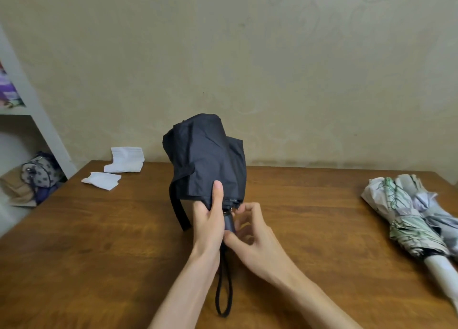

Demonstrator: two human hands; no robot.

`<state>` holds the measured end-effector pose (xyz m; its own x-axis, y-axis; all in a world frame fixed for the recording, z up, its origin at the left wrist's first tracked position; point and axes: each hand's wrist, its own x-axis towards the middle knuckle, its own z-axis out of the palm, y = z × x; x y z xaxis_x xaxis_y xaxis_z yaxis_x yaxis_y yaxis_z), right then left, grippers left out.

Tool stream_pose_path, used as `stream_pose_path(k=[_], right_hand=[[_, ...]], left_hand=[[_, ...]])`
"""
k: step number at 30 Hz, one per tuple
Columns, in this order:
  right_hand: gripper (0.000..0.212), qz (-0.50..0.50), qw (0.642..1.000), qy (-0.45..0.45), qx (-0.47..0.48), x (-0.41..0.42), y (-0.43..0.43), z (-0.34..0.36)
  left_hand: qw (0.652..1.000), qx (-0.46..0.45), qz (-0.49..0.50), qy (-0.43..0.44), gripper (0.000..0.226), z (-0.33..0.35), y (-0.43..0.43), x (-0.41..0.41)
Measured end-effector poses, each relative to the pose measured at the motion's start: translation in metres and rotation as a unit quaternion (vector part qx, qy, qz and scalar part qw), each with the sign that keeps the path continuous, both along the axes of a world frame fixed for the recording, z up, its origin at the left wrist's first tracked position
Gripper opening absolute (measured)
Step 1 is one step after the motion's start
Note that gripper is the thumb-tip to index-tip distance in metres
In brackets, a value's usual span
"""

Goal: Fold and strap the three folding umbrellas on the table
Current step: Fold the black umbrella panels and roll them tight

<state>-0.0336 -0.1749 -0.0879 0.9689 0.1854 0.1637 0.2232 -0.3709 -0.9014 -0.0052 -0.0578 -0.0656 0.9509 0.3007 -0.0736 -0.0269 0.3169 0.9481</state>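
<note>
Above the middle of the wooden table (99, 254), a black umbrella (208, 160) held upright in two bare hands, canopy collapsed but loose and unwrapped, handle pointing down toward the near edge. Left hand (210, 219) wrapped round the lower end of the canopy, thumb laid straight up the fabric. Right hand (252, 232) just to its right, thumb pressed against the dark handle, fingers curled in at the metal rib tips, gripping the umbrella as well. Closure strap (179, 212) hanging free on the left side of the canopy, unfastened. Black wrist loop (224, 291) dangling from the handle between the two forearms, down toward the near part of the table.

On the far right of the table, well apart from the hands, two more umbrellas lying side by side and touching: a floral umbrella (406, 219) in a green leaf print, white handle (441, 276) pointing near, and a pale grey umbrella (438, 219) beside it at the right edge of view. Whether either is strapped, impossible to tell.

At the table's far left corner, white paper sheets (125, 160) in two small piles. Left of the table, a white shelf (32, 105) with a spotted bag (39, 171) on its lower level.
</note>
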Motion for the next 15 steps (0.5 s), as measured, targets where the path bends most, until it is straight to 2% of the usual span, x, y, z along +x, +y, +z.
stream_pose_path(k=[2,6,9,12,15], right_hand=[[0.046,-0.017,0.999,-0.027,0.009,0.0,0.004,-0.007],[0.043,-0.077,0.993,-0.07,0.047,-0.001,0.013,-0.014],[0.04,-0.105,0.989,-0.076,0.069,0.0,0.015,-0.019],[0.033,-0.105,0.988,-0.08,0.079,0.006,0.013,-0.022],[0.025,-0.072,0.99,-0.063,0.104,0.005,0.009,-0.02]], left_hand=[[1.0,-0.002,0.0,-0.014,0.027,0.002,-0.003,0.002],[1.0,0.001,0.006,-0.029,0.038,0.004,-0.01,0.008],[0.999,-0.015,-0.005,-0.032,0.029,0.004,-0.009,0.013],[0.998,-0.05,-0.016,-0.022,0.027,0.004,-0.003,0.015],[0.995,-0.096,-0.012,0.006,0.037,0.005,0.002,0.017]])
